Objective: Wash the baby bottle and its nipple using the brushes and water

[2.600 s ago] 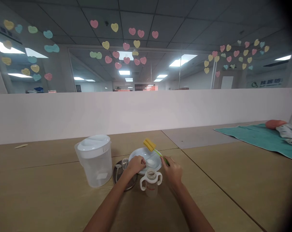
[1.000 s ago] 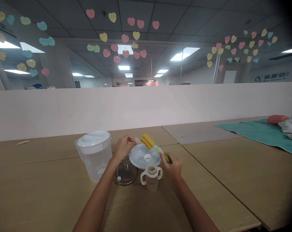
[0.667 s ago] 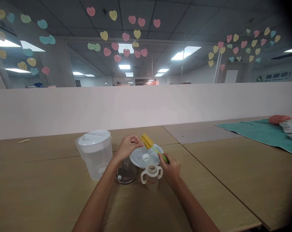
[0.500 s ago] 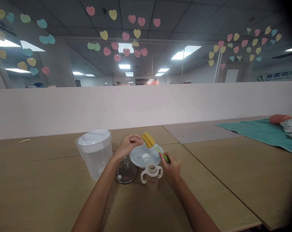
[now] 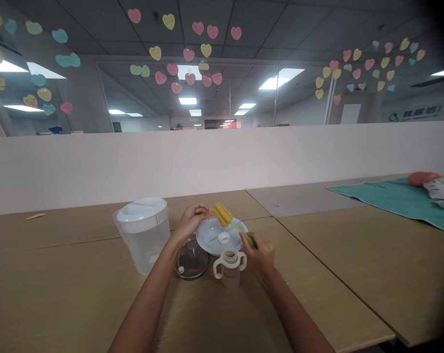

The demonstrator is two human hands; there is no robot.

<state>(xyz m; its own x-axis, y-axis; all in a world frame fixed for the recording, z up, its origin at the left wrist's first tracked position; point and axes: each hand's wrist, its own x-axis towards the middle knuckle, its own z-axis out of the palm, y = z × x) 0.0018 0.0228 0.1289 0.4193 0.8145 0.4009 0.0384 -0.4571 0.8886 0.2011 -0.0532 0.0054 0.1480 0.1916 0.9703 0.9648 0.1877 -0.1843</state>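
Observation:
My right hand (image 5: 260,251) is wrapped round the green handle of a bottle brush (image 5: 222,214) with a yellow sponge head. The brush tilts up and left above a white basin (image 5: 206,247), where a white ring (image 5: 224,238) lies. My left hand (image 5: 192,219) has its fingers curled together close to the sponge's tip; what they hold, if anything, is too small to make out. Below the basin stands a clear baby bottle (image 5: 230,274), uncapped, with two white side handles. A dark, clear domed lid or dish (image 5: 193,264) sits beside it, partly behind my left wrist.
A lidded translucent pitcher (image 5: 143,240) stands to the left. Far right, a green towel (image 5: 387,198) carries an orange item (image 5: 422,178) and a patterned cloth (image 5: 442,189). A low white wall (image 5: 222,162) bounds the wooden table (image 5: 78,294) at the back.
The sponge head has shifted slightly left and turned, showing a different side. The white ring looks slightly further right in the basin. My hands have barely moved.

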